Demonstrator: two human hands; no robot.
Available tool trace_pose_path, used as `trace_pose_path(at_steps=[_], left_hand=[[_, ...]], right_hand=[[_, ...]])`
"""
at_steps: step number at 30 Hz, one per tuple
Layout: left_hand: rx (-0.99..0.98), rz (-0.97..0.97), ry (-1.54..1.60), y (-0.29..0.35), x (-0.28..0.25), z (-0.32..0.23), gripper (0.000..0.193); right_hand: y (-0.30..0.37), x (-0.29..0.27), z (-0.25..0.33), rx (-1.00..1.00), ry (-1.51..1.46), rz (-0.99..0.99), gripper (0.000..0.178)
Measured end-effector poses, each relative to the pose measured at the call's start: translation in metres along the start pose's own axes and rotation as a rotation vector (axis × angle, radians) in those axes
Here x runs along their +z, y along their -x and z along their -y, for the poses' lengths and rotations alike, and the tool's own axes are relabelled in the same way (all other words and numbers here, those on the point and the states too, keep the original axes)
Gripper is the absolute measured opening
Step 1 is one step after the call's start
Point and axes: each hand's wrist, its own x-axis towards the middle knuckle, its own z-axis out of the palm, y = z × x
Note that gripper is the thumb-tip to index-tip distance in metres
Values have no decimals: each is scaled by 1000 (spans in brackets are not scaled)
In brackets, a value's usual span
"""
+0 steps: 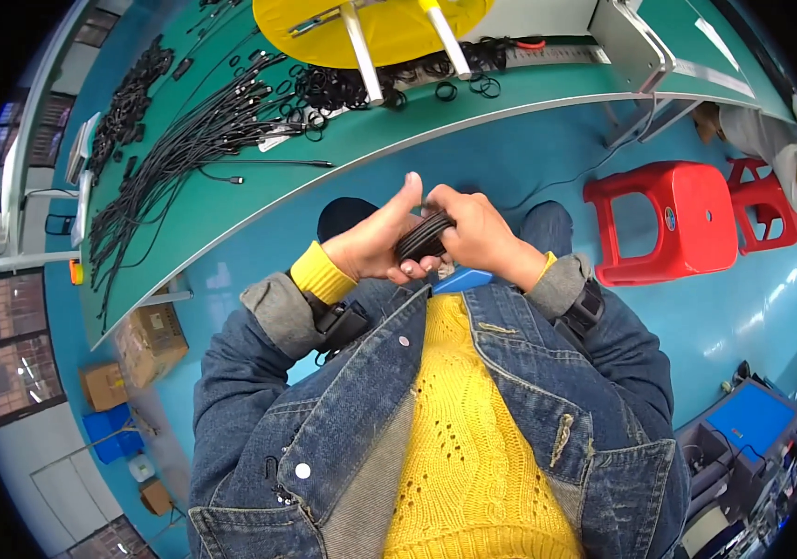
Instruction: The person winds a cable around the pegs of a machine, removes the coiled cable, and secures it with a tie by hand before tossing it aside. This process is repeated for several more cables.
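A coiled black cable [425,236] is held in front of my body, over my lap. My left hand [375,240] cups it from the left, fingers curled beneath and thumb pointing up. From the other side my right hand [484,230] grips the coil, its fingers bent over the edge. Part of the coil is hidden by the fingers. Just under the hands a flat blue object [461,279] shows at my lap. On the green table [324,168] ahead lies a spread of loose black cables [198,130] with plugs. Several black rings [324,93] are heaped to their right.
Over the table's far part stands a yellow round panel [315,37] with two metal legs. A ruler [557,56] runs along the table near a metal bracket [632,47]. Red stools [673,224] stand at right on the blue floor. Cardboard boxes [151,340] sit at left.
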Motion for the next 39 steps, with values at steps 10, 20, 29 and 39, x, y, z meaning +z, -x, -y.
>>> trace_pose_path(at_steps=[10, 20, 29, 39], left_hand=[[-50, -97, -415, -7, 2, -7, 37], [-51, -48, -924, -25, -8, 9, 41], [635, -379, -906, -20, -11, 48, 31], [356, 138, -567, -20, -24, 51, 34]], right_hand=[[-6, 0, -17, 108, -259, 228, 16], [10, 4, -17, -336, 724, 195, 20], [10, 27, -2, -132, 98, 77, 11], [16, 27, -4, -367, 597, 7, 18]])
